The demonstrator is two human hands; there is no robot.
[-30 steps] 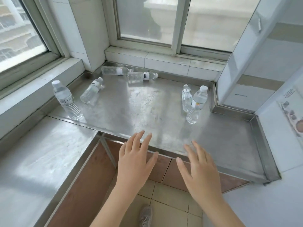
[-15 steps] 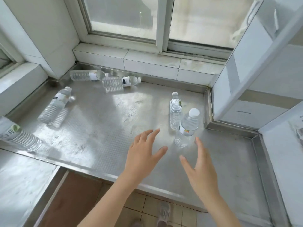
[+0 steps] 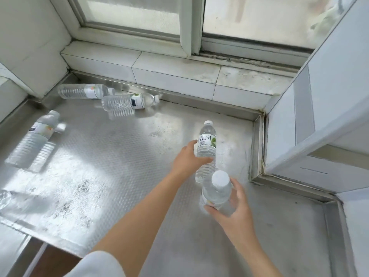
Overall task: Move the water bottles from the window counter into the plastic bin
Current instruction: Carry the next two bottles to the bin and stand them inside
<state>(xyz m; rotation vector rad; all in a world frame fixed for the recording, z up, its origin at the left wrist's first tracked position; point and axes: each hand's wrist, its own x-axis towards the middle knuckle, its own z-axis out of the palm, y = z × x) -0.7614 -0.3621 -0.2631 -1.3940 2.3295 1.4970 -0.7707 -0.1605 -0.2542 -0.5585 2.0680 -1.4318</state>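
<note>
- While the person leans over the embossed stainless steel counter [image 3: 111,166], the right hand [image 3: 233,214] is nearest to the camera; its fingers and thumb curl around the near clear plastic water bottle with a white cap [image 3: 216,191], which stands upright on the metal.
- A white sleeve [image 3: 95,264] shows at the bottom edge, on the left arm.
- Just beyond, the left hand [image 3: 187,159] grasps the second clear bottle with a green and white label [image 3: 206,145], thumb across its front below the label; this bottle stands upright too, just behind the first one, near the right raised rim of the counter.
- Well apart, at the left side, a third clear water bottle [image 3: 33,138] lies on its side, cap toward the wall.
- At the far left edge a blurred clear shape [image 3: 4,198] is cut off; I cannot tell what it is.
- Farther, close to the back rim, two more clear bottles lie on their sides: the front lying bottle [image 3: 127,102] and the rear lying bottle [image 3: 83,91], touching or almost touching each other.
- Behind them comes the white tiled ledge [image 3: 175,70], and above it the white window frame [image 3: 188,27].
- No plastic bin is visible in this view.
</note>
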